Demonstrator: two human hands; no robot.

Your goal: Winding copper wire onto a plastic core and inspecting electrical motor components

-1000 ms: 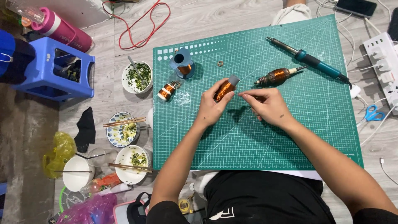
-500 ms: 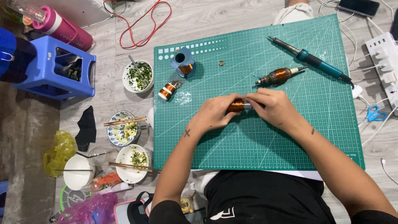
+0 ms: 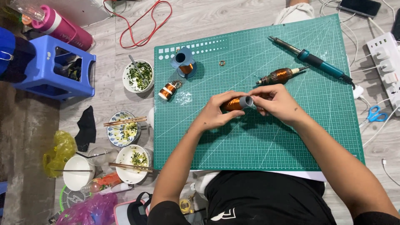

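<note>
Both hands meet over the middle of the gridded green mat (image 3: pixel 258 137). The left hand (image 3: pixel 216 112) has its fingers clamped around a shiny copper coil (image 3: pixel 233 103); the right hand (image 3: pixel 279 102) pinches its grey cylindrical end. Farther right lie a second coil (image 3: pixel 278 76) and a teal soldering iron (image 3: pixel 312 60).

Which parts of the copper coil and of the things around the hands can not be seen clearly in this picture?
- Head view: the middle of the copper coil is covered by the left hand.
- The right hand hides whatever lies beyond the grey end cap.
- The small ring on the green mat is too small to identify.
- The power strip is cut off by the right edge.
</note>
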